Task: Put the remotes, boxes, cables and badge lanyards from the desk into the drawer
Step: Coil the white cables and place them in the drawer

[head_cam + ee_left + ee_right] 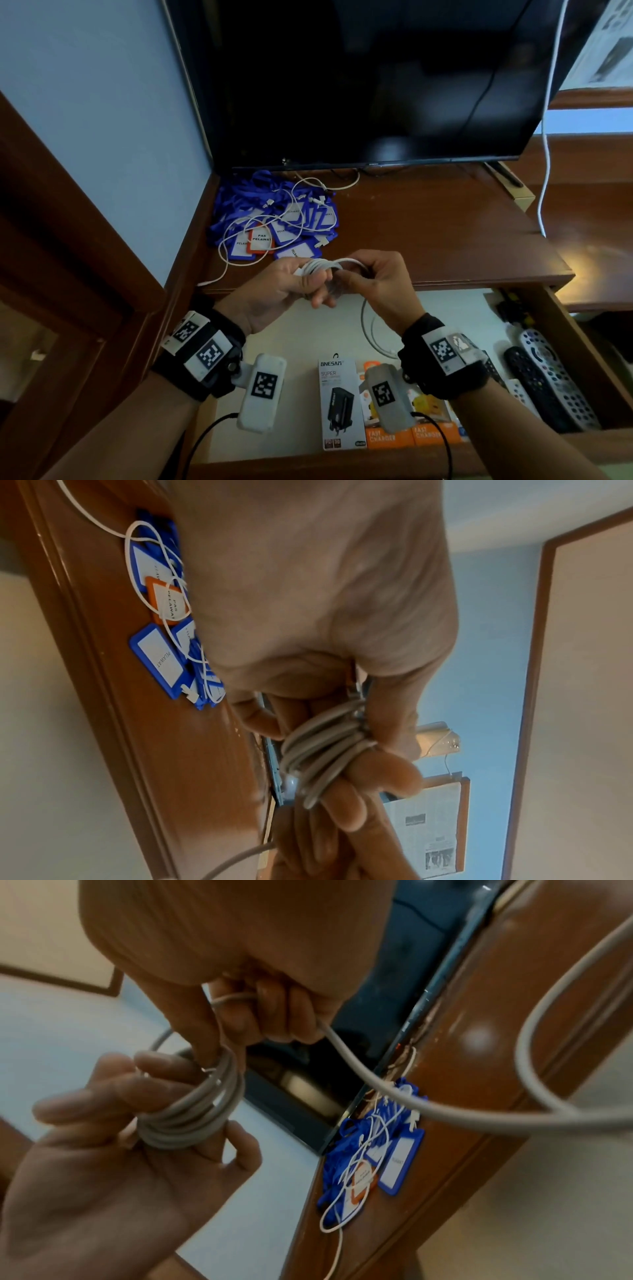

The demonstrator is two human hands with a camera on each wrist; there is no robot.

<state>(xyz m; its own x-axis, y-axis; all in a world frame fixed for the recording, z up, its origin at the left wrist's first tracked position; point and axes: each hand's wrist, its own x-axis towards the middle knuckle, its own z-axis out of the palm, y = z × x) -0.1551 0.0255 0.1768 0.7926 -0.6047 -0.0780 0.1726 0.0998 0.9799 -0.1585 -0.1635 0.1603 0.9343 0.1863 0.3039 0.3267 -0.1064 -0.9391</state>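
Both hands hover over the open drawer point(589, 346) at the desk's front edge. My left hand point(291, 287) grips a coil of white cable point(329, 265), its fingers curled round the loops point(322, 750) point(192, 1112). My right hand point(373, 274) pinches the same cable where it runs off the coil point(346, 1053); the loose tail point(368, 325) hangs down into the drawer. A pile of blue badge lanyards point(274, 219) with one orange badge point(262, 240) lies at the desk's back left, thin white cables point(239, 226) tangled over it. Charger boxes point(340, 404) and remotes point(544, 380) lie in the drawer.
A dark TV screen point(359, 78) stands at the back of the wooden desk point(428, 222), a white cord point(548, 137) hanging at its right. A blue wall point(102, 120) closes the left side. The drawer's pale floor point(308, 339) shows under my hands.
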